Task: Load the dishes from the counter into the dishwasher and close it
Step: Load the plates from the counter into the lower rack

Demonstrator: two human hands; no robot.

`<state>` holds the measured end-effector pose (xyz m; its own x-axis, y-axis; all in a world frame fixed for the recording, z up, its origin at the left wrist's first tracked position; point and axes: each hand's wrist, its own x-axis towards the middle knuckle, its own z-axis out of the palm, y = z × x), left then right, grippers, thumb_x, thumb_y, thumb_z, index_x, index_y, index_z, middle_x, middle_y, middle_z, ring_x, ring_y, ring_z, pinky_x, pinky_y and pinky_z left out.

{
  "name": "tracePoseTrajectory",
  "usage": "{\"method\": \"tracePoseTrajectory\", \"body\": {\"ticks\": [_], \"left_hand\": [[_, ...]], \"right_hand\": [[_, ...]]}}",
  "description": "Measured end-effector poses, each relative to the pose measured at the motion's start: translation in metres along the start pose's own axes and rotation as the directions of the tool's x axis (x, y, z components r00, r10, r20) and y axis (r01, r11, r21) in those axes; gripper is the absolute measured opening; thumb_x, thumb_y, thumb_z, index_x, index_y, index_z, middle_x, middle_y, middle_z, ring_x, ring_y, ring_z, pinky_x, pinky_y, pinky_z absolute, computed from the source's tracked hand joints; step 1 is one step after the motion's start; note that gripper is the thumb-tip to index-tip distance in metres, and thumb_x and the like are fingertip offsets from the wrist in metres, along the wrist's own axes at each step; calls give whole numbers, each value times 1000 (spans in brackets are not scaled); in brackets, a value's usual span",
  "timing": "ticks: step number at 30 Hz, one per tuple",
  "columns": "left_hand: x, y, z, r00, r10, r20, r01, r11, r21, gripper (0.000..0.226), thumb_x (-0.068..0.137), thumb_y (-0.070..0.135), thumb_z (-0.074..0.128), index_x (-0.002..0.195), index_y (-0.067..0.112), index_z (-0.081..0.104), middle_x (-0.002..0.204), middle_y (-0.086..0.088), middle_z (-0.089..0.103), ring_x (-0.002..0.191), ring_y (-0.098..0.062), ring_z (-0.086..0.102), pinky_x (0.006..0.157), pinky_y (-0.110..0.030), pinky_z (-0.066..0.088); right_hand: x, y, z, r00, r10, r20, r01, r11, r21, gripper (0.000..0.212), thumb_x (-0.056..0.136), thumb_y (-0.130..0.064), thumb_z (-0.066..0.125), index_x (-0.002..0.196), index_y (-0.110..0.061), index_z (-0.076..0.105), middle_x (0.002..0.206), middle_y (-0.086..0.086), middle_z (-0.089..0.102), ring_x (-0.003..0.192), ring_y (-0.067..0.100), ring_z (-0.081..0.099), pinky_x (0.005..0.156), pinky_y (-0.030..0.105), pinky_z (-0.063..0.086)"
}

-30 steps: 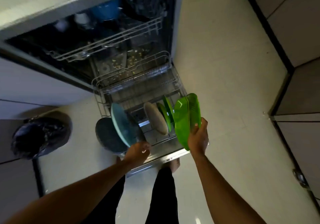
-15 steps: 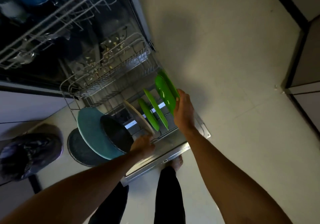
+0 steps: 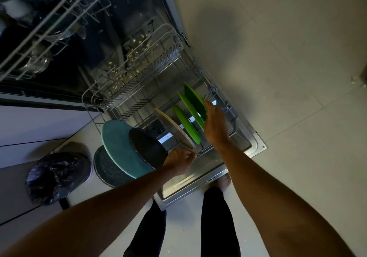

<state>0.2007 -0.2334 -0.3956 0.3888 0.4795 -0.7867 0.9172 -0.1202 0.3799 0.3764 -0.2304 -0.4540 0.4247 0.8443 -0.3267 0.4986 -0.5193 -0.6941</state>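
Standing on edge between the tines of the pulled-out lower rack (image 3: 170, 44), the plates sit so that water can reach both faces and drain off. The right hand (image 3: 215, 126) is closed on the rim of the outermost green plate (image 3: 195, 99), seemingly steadying it into its slot beside two more green plates (image 3: 185, 124) and a beige plate (image 3: 174, 131). The left hand (image 3: 179, 162) is curled at the rack's near edge, close to the beige plate's lower rim; whether it grips the wire or the plate I cannot tell. A teal plate (image 3: 117, 145) and a dark pan (image 3: 147, 150) lean at the rack's left end. The dishwasher door (image 3: 256, 147) lies fully open, so closing is not yet done.
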Motion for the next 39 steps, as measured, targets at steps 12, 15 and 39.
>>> {"method": "tracePoseTrajectory", "body": {"ticks": [12,15,39], "left_hand": [[-1,3,1,999,23,-43,-23,1000,3,36,98,38,53,89,12,76,83,-7,74,80,-18,70,72,-36,57],[-5,4,1,1000,15,-26,-15,1000,-8,34,98,39,53,92,16,76,87,-4,75,83,-14,70,76,-36,58],[-192,-134,-77,885,69,-460,-291,854,-431,25,85,24,53,98,16,73,83,1,74,72,-15,70,73,-26,54]], "right_hand": [[2,19,-8,969,213,128,-229,965,128,42,97,-17,60,136,-17,43,121,15,64,106,31,66,85,50,58],[-7,20,-17,963,245,111,-262,950,172,36,96,-17,62,130,-17,50,115,10,66,98,24,66,83,44,59],[-214,-147,78,916,271,296,-291,956,27,16,91,-13,58,89,-15,74,100,12,74,95,32,67,80,35,50]]}}
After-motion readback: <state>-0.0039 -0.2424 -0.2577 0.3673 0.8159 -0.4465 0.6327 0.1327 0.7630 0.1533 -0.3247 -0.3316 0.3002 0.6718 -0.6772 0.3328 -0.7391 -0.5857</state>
